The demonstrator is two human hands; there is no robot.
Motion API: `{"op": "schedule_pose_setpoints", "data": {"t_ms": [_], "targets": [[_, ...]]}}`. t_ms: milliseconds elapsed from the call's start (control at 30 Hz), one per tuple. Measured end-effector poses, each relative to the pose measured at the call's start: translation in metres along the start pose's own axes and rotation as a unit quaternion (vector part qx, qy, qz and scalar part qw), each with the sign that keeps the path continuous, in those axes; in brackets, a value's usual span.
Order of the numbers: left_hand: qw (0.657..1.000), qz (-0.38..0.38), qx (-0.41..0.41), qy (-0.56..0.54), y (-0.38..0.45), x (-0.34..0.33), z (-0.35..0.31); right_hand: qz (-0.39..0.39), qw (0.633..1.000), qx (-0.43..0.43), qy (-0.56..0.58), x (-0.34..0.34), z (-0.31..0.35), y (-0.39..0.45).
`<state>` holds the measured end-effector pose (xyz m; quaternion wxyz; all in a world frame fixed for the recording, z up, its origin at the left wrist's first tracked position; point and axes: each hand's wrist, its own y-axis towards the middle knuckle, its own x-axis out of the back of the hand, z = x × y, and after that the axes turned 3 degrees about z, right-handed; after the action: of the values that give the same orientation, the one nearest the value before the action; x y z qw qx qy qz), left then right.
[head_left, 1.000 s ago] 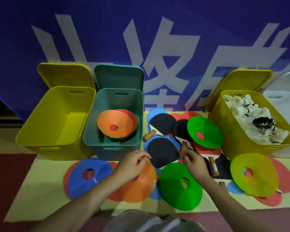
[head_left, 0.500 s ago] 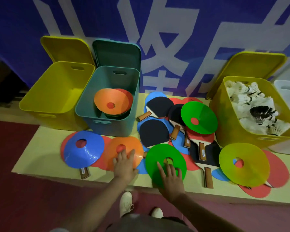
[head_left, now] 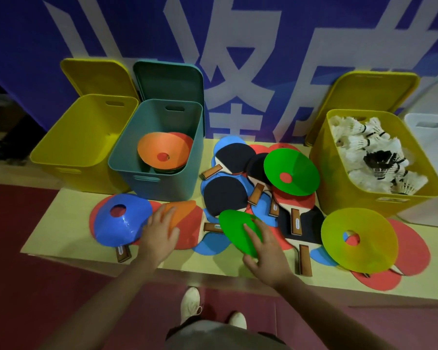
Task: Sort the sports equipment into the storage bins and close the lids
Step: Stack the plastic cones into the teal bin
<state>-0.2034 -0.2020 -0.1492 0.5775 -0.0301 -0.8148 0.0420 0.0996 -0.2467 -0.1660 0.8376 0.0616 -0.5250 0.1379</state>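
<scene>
My left hand [head_left: 159, 233] holds the near edge of an orange disc cone [head_left: 181, 210], which tilts up off the bench. My right hand [head_left: 264, 251] holds the near edge of a green disc cone [head_left: 234, 227], also tilted up. A blue cone [head_left: 122, 223] lies to the left. The teal bin [head_left: 147, 157] holds stacked orange and red cones [head_left: 162, 152]. Table tennis paddles [head_left: 225, 195] are piled at the centre under another green cone [head_left: 292, 171]. A yellow cone [head_left: 359, 239] lies at the right.
An open yellow bin [head_left: 68, 142] stands far left. A second yellow bin [head_left: 334, 188], full of shuttlecocks [head_left: 374, 152], stands right, with a white bin [head_left: 433, 147] beside it. All lids lean open against the blue banner. The bench's front edge runs just before my shoes [head_left: 191, 303].
Both hands went from lying on the orange and green cones to lifting their near edges, so both cones now tilt up. The camera has come closer.
</scene>
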Motion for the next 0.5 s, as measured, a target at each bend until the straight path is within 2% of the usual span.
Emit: {"op": "schedule_pose_setpoints", "data": {"t_ms": [100, 300, 500], "targets": [[0.999, -0.036, -0.019, 0.005, 0.005, 0.023, 0.011, -0.032, 0.997, -0.028, 0.057, 0.036, -0.015, 0.022], [0.985, -0.168, -0.044, 0.001, 0.015, 0.072, 0.012, -0.154, 0.979, -0.104, 0.081, 0.083, -0.034, 0.075], [0.974, -0.204, -0.032, -0.095, 0.032, 0.105, -0.004, -0.237, 0.953, -0.108, 0.155, 0.113, -0.005, 0.102]]}}
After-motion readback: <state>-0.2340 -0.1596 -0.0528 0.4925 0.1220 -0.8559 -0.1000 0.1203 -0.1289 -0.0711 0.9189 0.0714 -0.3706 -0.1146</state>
